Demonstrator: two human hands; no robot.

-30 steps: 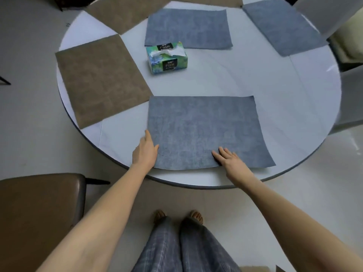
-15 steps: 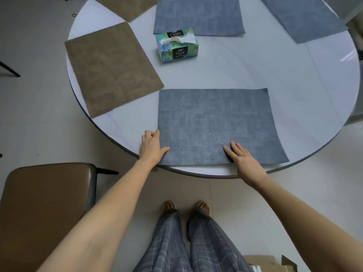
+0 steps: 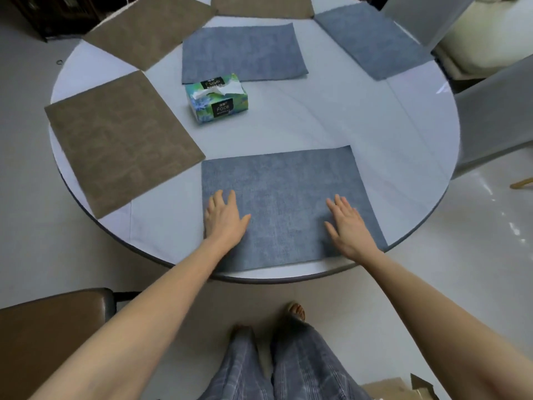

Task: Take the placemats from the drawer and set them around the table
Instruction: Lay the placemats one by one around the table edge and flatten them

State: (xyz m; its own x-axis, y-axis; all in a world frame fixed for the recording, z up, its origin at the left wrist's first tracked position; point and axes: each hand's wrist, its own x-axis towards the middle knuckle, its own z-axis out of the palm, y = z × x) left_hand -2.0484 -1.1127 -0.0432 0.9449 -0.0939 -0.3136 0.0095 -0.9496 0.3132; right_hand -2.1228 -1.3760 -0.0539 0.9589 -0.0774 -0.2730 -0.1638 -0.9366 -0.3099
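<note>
A grey-blue placemat (image 3: 284, 194) lies flat at the near edge of the round white table (image 3: 360, 119). My left hand (image 3: 223, 219) rests palm down on its left part, fingers straight. On its right part my right hand (image 3: 347, 226) lies flat the same way. Around the table lie more placemats: a brown placemat (image 3: 115, 140) at the left, another brown mat (image 3: 150, 30) at the far left, a third brown one (image 3: 259, 5) at the far edge, a blue mat (image 3: 242, 51) in the far middle and a blue one (image 3: 370, 39) at the far right.
A green tissue box (image 3: 217, 99) stands near the table's middle. A brown chair seat (image 3: 52, 336) is at the lower left, grey chairs (image 3: 496, 116) at the right. A cardboard box (image 3: 401, 388) sits on the floor by my legs.
Both hands slid from the mat's near edge further onto it and now lie flat on its surface. The view shifted, showing more of the far table.
</note>
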